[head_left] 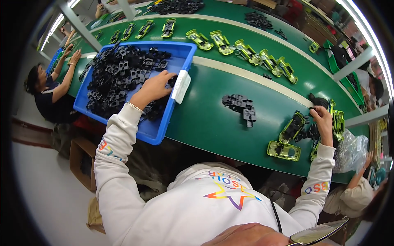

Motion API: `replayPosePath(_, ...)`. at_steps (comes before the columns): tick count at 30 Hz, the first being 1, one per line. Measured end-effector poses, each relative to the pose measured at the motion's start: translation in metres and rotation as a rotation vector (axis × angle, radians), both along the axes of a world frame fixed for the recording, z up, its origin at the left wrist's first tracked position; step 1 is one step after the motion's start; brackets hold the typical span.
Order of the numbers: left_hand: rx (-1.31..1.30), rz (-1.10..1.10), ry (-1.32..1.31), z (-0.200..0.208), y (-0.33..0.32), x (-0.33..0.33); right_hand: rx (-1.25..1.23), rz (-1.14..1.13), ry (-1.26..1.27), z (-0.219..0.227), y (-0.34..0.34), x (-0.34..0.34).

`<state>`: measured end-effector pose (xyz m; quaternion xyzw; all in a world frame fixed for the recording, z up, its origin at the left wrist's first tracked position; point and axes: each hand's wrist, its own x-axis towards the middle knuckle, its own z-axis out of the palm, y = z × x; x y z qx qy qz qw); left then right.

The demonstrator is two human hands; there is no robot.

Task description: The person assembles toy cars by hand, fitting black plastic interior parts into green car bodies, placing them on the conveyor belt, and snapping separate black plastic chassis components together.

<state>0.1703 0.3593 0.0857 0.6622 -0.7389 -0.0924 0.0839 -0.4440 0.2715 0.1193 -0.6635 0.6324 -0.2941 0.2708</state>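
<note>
Over the right side of a blue plastic bin [185, 52], my left hand [155, 87] has its fingers curled round a small black plastic part [172, 81]. Heaped black plastic parts [117, 71] fill much of the bin. At the right of the bench, my right hand [322, 121] is closed, thumb and fingers together; what they hold, if anything, is too small to make out. Beside that hand lie green toy car bodies [292, 127] with black parts among them. Nearer me, another green car body [284, 151] rests close to the bench edge.
A small cluster of dark grey parts [242, 107] lies on the green bench [201, 123] between my hands. Beyond a pale rail, several green car bodies [246, 52] stand in a row. A clear plastic bag [352, 149] sits at right. People [53, 92] work at both sides.
</note>
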Motion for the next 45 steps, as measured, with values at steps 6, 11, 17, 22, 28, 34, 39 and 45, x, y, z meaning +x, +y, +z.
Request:
replayPosePath(6, 0.080, 0.150, 0.132, 0.003, -0.010, -0.001, -0.048, 0.108, -0.332, 0.015, 0.008, 0.037)
replayPosePath(11, -0.263, 0.343, 0.824, 0.027, 0.014, 0.013, 0.075, 0.278, -0.544, 0.034, 0.034, 0.082)
replayPosePath(17, -0.466, 0.300, 1.538, 0.058, 0.049, -0.090, 0.191, 0.410, -0.758, 0.027, 0.053, 0.167)
replayPosePath(22, -0.342, 0.282, 1.861, 0.035, 0.051, -0.163, 0.223, 0.513, -0.931, 0.036, 0.071, 0.240)
replayPosePath(28, -0.326, 0.252, 1.719, 0.021, 0.036, -0.208, 0.204, 0.439, -0.877, 0.013, 0.064, 0.253)
replayPosePath(34, -0.292, 0.214, 1.771, 0.012, 0.023, -0.230, 0.254, 0.443, -0.842, 0.011, 0.065, 0.238)
replayPosePath(39, -0.353, 0.221, 1.786, 0.005, 0.015, -0.239, 0.379, 0.361, -0.931, 0.021, 0.061, 0.234)
replayPosePath(45, -0.368, 0.192, 1.712, 0.005, 0.013, -0.242, 0.305, 0.372, -0.727, 0.007, 0.046, 0.226)
